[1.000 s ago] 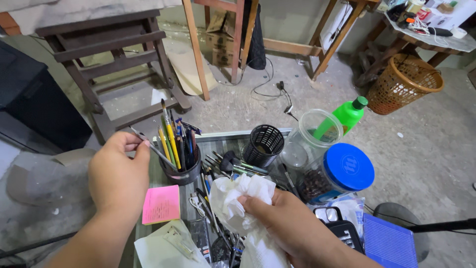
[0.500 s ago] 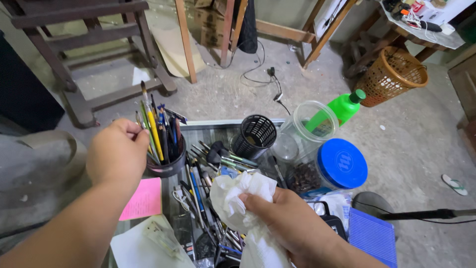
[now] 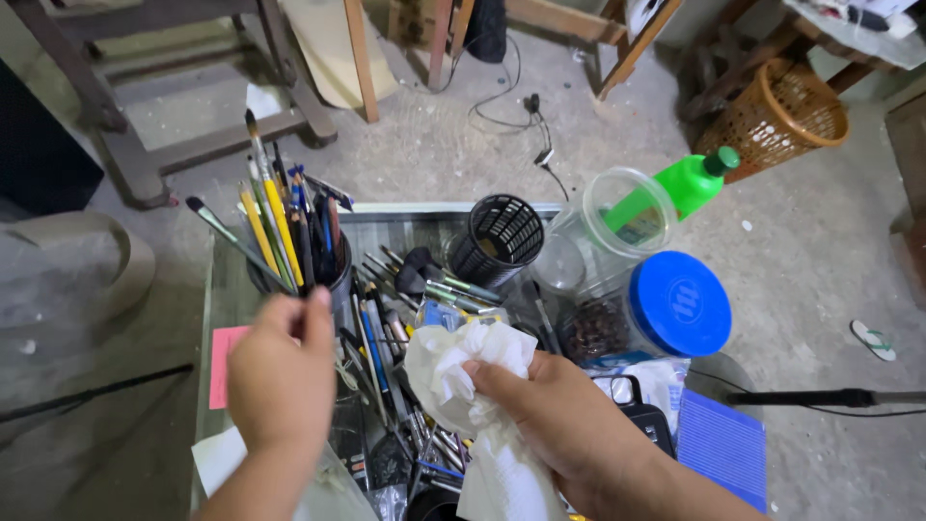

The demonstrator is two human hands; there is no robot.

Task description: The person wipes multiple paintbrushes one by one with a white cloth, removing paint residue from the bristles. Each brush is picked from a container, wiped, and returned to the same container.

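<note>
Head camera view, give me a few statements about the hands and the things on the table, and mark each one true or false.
1. The right hand grips a crumpled white tissue. True.
2. The left hand holds a paintbrush. False: its fingers are empty, beside the brush cup.
3. The black mesh cup is full of brushes. False: it looks empty.
4. The blue lid sits on a jar. True.

A small glass-topped table (image 3: 224,289) carries a brush cup (image 3: 333,280), black mesh holder (image 3: 497,239), blue-lidded jar (image 3: 675,304) and pink note (image 3: 224,365).
</note>
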